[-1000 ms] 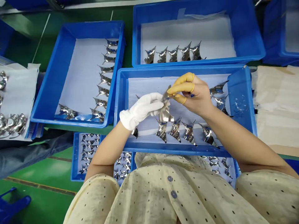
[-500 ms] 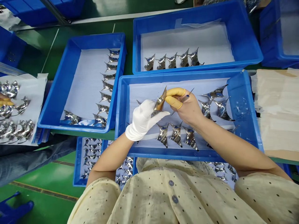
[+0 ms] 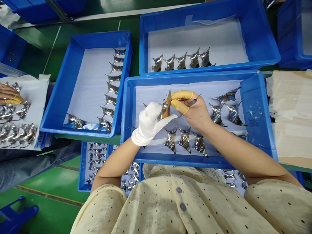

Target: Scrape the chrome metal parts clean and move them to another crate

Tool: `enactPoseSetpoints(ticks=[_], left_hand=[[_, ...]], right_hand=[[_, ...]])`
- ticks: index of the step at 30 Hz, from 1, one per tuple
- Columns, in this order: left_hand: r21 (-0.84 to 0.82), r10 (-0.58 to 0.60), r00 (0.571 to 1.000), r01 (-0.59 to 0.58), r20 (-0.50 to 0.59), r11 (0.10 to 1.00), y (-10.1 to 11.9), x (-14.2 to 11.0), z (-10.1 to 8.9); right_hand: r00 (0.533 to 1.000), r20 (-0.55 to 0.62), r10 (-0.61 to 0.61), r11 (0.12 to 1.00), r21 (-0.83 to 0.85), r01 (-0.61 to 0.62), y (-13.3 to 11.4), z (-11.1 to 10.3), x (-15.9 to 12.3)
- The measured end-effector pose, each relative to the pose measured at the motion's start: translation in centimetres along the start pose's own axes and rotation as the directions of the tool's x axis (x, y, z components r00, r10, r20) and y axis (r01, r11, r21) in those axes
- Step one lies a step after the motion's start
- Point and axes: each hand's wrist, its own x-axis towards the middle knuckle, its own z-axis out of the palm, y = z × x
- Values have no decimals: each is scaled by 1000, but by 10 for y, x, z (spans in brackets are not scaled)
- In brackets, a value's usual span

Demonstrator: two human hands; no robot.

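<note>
In the middle of the frame, the left hand [image 3: 149, 123], wearing a white glove, is holding a shiny metal piece [image 3: 166, 108] with its fingers closed around the lower part. The right hand [image 3: 192, 109], with yellow finger covers, is pinching the upper edge of the same piece and is also holding a thin tool [image 3: 195, 101]. The piece is being held above the near blue tray [image 3: 253, 97], where similar pieces [image 3: 185, 139] are lying in a row. At the left edge, another person's hand [image 3: 9, 96] is touching more pieces.
</note>
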Motion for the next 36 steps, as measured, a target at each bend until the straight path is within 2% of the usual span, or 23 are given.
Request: enactPoseSetpoints(ticks=[5, 7, 9, 11, 14, 17, 18, 20, 23, 26, 28, 30, 32, 36], left_hand=[[-53, -40, 999, 41, 11, 998, 1, 1, -1], [-109, -125, 991, 129, 45, 986, 3, 1, -4], [-171, -284, 953, 299, 107, 939, 4, 0, -8], [-233, -461, 868, 495, 187, 837, 5, 1, -12], [-350, -640, 696, 718, 327, 602, 8, 3, -14], [-433, -716, 539, 828, 444, 355, 12, 7, -12], [-446, -729, 504, 843, 464, 299, 13, 9, -12], [-465, -735, 462, 856, 496, 224, 14, 12, -11], [-473, -714, 416, 871, 564, 134, 13, 16, -12], [-463, -706, 370, 884, 604, 68, 11, 15, -13], [-446, -707, 354, 893, 613, 61, 10, 14, -14], [-435, -704, 358, 897, 614, 77, 8, 13, -14], [-444, -698, 380, 891, 607, 99, 7, 12, -14], [-437, -702, 401, 888, 589, 141, 3, 8, -13]], right_hand=[[999, 16, -44, 999, -19, 45, 1, -4, 0], [999, 19, -49, 998, -31, 50, 0, -6, 1], [998, 38, -47, 998, -31, 49, -2, -9, 1], [996, 84, -38, 999, -23, 40, -6, -11, 1], [991, 131, -10, 1000, -26, 14, -13, -9, 1], [996, 81, 38, 999, 3, -38, -17, -3, 3], [997, 55, 61, 998, 26, -62, -17, -2, 4], [994, 14, 108, 992, 60, -109, -16, 0, 7], [992, -24, 125, 991, 47, -124, -11, 0, 11], [997, -54, 56, 998, 8, -55, -9, 2, 13], [998, -65, 2, 1000, -21, -4, -11, 4, 12], [997, -63, -45, 997, -61, 41, -14, 7, 10], [996, -50, -80, 991, -113, 74, -16, 9, 8], [995, -38, -88, 978, -195, 79, -17, 11, 6]])
